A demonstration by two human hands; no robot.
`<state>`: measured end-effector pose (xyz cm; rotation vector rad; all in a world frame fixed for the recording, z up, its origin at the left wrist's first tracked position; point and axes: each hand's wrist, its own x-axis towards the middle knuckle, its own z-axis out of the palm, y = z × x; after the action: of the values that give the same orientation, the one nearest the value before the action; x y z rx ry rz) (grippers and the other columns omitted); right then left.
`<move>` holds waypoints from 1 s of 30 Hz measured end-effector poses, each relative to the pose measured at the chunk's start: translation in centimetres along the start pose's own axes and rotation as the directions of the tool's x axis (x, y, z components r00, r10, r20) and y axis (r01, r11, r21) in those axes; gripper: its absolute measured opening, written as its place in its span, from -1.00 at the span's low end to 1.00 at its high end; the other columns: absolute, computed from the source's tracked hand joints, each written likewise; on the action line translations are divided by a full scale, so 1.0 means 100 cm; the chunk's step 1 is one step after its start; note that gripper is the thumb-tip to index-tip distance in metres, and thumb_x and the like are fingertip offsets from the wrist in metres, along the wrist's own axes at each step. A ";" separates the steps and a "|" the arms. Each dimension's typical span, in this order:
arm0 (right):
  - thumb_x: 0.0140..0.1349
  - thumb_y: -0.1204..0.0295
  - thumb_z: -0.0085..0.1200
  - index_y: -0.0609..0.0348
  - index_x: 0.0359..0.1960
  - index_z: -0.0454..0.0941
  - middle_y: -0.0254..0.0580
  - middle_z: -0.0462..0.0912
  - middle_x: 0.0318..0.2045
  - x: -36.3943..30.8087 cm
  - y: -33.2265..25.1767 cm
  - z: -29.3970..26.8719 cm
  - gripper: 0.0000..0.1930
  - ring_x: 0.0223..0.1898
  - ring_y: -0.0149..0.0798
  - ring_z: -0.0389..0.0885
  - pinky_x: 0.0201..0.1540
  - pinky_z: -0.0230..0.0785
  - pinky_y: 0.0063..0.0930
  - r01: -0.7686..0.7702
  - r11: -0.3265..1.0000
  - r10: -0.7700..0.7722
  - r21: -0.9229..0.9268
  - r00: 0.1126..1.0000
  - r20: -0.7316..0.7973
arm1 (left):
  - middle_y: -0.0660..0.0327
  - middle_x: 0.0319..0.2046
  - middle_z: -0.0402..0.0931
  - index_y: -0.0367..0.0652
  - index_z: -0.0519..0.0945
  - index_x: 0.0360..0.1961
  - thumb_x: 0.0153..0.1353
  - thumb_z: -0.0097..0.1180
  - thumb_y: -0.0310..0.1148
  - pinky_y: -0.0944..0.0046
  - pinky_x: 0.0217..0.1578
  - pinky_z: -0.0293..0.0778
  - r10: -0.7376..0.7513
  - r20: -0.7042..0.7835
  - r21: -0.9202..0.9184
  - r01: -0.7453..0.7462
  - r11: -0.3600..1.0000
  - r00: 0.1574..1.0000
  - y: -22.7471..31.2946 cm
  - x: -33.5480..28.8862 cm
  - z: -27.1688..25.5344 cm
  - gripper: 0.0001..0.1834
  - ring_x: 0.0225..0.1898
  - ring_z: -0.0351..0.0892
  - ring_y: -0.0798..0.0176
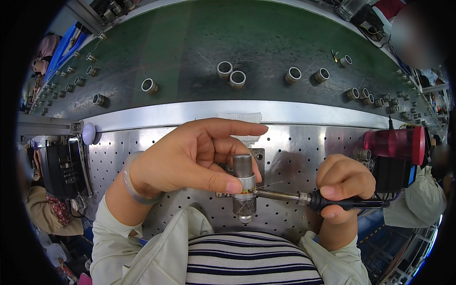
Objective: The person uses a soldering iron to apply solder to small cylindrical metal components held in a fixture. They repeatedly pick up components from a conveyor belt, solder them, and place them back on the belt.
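Note:
Near the middle of the perforated metal worktop [118, 168] stands an upright steel post [242, 165] with a rounded metal end toward me. A silvery metal ring [249, 182] sits around it, with a thin wire sticking out to the right. My left hand [185, 154] pinches the ring between its thumb and a curled finger, while its index finger stretches out above. In my right hand [346, 183] is a soldering iron [319, 200] with a black handle. Its metal tip reaches the ring's right side, close to my left thumb; the exact contact point is too small to tell.
Beyond the worktop's metal rail [199, 110] runs a green conveyor belt [185, 42] carrying many metal rings, some with wires. A pink see-through canister [394, 145] stands at right, a black box [61, 171] at left. Other people are partly visible at both sides.

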<state>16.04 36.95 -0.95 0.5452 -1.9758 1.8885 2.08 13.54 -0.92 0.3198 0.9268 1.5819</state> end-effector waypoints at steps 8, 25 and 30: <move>-0.17 0.45 0.43 0.29 -0.42 0.58 -0.19 0.54 -0.61 0.000 0.001 0.001 -0.70 -0.62 -0.28 0.48 -0.57 0.30 -0.54 0.024 0.999 -0.024 -0.022 1.000 -0.004 | -0.13 -0.21 0.53 -0.42 0.15 0.28 -0.10 0.28 -0.72 0.55 -0.32 0.55 -0.005 -0.023 -0.005 0.005 1.000 1.000 -0.001 -0.002 0.001 -0.13 -0.28 0.60 0.33; -0.16 0.45 0.42 0.28 -0.43 0.57 -0.20 0.52 -0.64 0.002 -0.001 0.004 -0.72 -0.64 -0.28 0.47 -0.59 0.29 -0.52 0.041 0.997 -0.040 -0.062 0.999 0.014 | -0.07 -0.21 0.54 -0.37 0.18 0.27 -0.07 0.25 -0.71 0.50 -0.28 0.53 -0.002 -0.059 0.096 0.008 0.995 0.998 0.001 -0.007 0.005 -0.17 -0.21 0.57 0.33; -0.15 0.49 0.38 0.30 -0.43 0.56 -0.19 0.52 -0.64 0.000 0.002 0.000 -0.73 -0.65 -0.27 0.47 -0.59 0.27 -0.50 0.034 0.999 -0.033 -0.016 0.999 0.004 | 0.05 -0.16 0.56 -0.27 0.21 0.28 -0.01 0.23 -0.69 0.46 -0.24 0.50 -0.019 -0.034 0.090 0.022 0.996 0.999 0.003 -0.004 0.007 -0.22 -0.14 0.52 0.34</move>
<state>15.94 36.97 -1.13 0.5743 -1.9707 1.8509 2.44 13.43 -0.09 0.3475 1.0259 1.5329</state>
